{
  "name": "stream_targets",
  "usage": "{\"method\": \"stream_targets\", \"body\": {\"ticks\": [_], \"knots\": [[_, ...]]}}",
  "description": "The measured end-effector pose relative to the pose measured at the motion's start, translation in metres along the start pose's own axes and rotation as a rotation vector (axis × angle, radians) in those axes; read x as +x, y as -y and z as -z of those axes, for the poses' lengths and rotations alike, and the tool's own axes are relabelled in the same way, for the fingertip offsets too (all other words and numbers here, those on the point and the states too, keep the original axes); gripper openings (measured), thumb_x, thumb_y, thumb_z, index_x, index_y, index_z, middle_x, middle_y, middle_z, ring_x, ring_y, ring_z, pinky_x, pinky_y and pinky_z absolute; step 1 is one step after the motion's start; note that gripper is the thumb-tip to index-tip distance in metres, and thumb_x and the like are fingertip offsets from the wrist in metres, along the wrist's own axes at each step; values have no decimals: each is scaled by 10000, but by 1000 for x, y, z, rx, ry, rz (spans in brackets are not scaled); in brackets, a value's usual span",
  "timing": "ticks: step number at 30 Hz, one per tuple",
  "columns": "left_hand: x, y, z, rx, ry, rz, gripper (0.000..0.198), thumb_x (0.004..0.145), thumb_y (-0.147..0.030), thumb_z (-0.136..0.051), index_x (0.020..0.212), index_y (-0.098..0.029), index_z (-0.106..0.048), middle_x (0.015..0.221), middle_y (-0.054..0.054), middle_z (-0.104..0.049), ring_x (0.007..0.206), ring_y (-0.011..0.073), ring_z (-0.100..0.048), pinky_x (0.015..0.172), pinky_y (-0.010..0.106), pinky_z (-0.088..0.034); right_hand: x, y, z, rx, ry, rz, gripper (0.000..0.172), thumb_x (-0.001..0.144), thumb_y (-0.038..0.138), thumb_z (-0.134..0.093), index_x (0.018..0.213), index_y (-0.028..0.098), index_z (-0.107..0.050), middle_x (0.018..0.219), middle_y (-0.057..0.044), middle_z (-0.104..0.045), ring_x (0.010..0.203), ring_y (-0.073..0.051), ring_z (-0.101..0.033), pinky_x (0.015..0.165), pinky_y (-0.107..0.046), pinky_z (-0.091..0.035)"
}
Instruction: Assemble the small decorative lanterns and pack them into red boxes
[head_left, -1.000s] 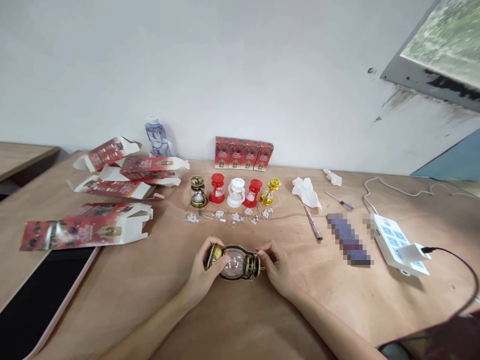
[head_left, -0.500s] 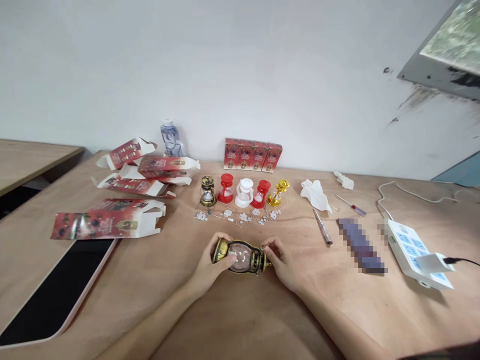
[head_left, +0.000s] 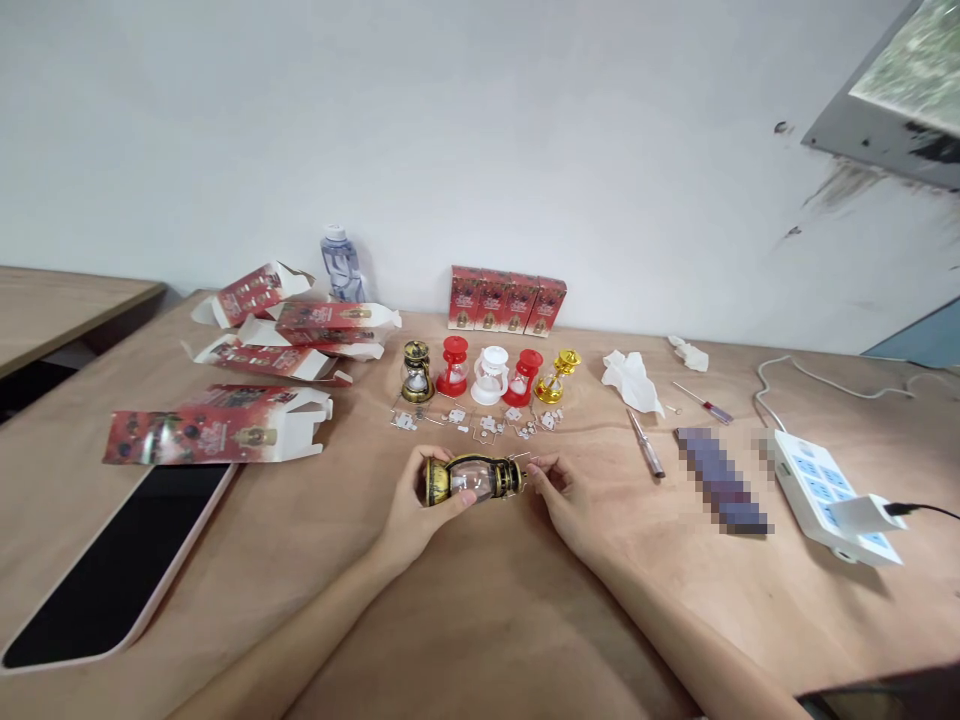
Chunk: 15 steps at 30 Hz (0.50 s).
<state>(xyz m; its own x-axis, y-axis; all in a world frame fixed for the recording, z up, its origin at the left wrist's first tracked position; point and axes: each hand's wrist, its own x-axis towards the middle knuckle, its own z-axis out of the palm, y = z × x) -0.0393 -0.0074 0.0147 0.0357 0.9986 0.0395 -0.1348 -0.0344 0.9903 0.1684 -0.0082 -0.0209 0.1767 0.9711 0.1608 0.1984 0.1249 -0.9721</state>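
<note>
In the head view, the lantern (head_left: pixel 474 478) lies on its side between the two hands, above the near part of the surface (head_left: pixel 480 620), its base toward the left and its cap toward the right. The left hand (head_left: pixel 415 503) is wrapped around the base, thumb laid along the near side of the clear globe. The right hand (head_left: pixel 566 500) is at the cap end, thumb and fingers drawn close together beside a thin wire (head_left: pixel 519 456); whether the wire is pinched between them is too small to tell.

The step in hand seems to be fine work on that wire. It would go best with the left hand carrying the steadiness: firm on the base, light on the globe, which looks easy to mark or crack. The right fingertips should work close to where the wire meets the cap, with small, even pressure, since wire this thin probably bends readily. Beyond the hands, small white pieces (head_left: pixel 405 422) lie in front of a row of five little lanterns (head_left: pixel 490 376), so elbows and fingers are better kept on the near side.
</note>
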Motion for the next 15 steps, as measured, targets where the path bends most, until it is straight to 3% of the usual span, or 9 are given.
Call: {"method": "stream_targets", "body": {"ticks": [7, 15], "knots": [[-1, 3, -1, 21, -65, -2, 453, 551, -354, -805, 838, -214, -483, 908, -1, -537, 845, 176, -534, 769, 257, -428, -2, -2, 1, -41, -56, 25, 256, 837, 454, -595, 825, 200, -616, 769, -17, -651, 729, -155, -576, 687, -296, -461], [-2, 7, -1, -167, 115, 177, 512, 552, -440, -816, 869, -208, -487, 877, 0, -576, 784, 162, -545, 705, 244, -432, 2, 2, -2, -12, 91, -12, 297, 820, 491, -603, 790, 195, -613, 718, -28, -663, 677, -162, -592, 638, -295, -473]]}}
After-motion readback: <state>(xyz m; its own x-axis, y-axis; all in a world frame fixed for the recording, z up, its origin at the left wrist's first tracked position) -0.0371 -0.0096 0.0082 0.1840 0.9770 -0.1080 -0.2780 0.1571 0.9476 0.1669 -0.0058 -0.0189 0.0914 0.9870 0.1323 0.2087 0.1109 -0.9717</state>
